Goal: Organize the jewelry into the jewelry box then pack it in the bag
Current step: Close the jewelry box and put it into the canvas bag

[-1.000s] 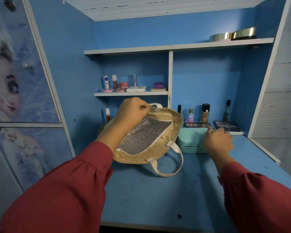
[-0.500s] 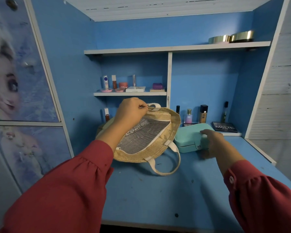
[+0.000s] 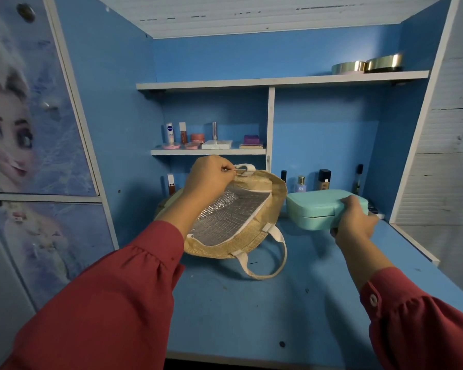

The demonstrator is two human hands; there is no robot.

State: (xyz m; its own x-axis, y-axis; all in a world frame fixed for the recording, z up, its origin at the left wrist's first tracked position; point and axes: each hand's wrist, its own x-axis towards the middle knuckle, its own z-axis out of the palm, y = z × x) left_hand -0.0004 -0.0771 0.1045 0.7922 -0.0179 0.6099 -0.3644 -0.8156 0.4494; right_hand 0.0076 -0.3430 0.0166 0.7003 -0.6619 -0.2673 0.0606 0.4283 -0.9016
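A tan woven bag [image 3: 262, 231] with a silver foil lining lies open on the blue desk, its white handle drooping toward me. My left hand [image 3: 211, 177] pinches the bag's upper rim by the far handle and holds the mouth open. The closed mint-green jewelry box [image 3: 318, 209] is lifted just right of the bag. My right hand [image 3: 354, 222] grips the box's right front corner, fingers over the lid. No jewelry is visible outside the box.
Cosmetic bottles [image 3: 324, 180] stand along the back wall behind the box, and a dark palette is partly hidden behind my right hand. A small shelf [image 3: 209, 151] above the bag holds tubes, jars and compacts. Two gold tins [image 3: 366, 65] sit on the top shelf.
My right hand took hold of the mint-green box and lifted it off the desk, tilting it near the bag's mouth. My left hand kept the bag rim held open.
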